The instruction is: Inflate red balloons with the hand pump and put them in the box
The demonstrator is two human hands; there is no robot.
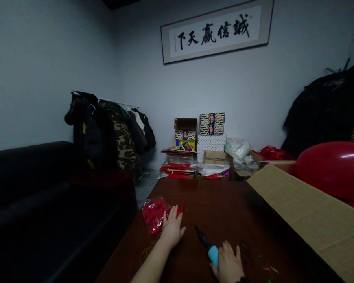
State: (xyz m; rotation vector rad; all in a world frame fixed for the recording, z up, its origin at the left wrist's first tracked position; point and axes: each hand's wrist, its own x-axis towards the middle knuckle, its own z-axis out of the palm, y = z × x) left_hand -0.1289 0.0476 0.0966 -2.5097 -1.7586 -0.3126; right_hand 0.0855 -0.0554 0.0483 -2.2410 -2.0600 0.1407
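L hand: palm down low over surface, fingers extended & splayed, i.e. released. Just beside, to L: clear bag w/ red contents, lying nr L edge of surface, partly overlapped in view by fingertips. At far side of same fingers, partly covered: slim red item, pointing fwd; touched or only near, can't tell.

R hand: palm down, at bottom of view, nearer camera than L. On thumb side: blue-handled tool w/ black tapered tip, slantwise at surface, tip aimed fwd & L, into gap btwn hands. Rear end of handle hidden by hand; grasped or merely touched, can't tell.

Just R of R hand: dark looped item, too dim to ID. Further R: small coloured scraps. Nr L forearm: thin pale coil, v. faint.

R side, along surface: cardboard box; behind its flap, lg glossy red balloon.

Bkgd, past far end: stacked boxes, white plastic bag. Far L: black couch, clothes rack w/ coats, incl. camo. On wall: framed calligraphy.
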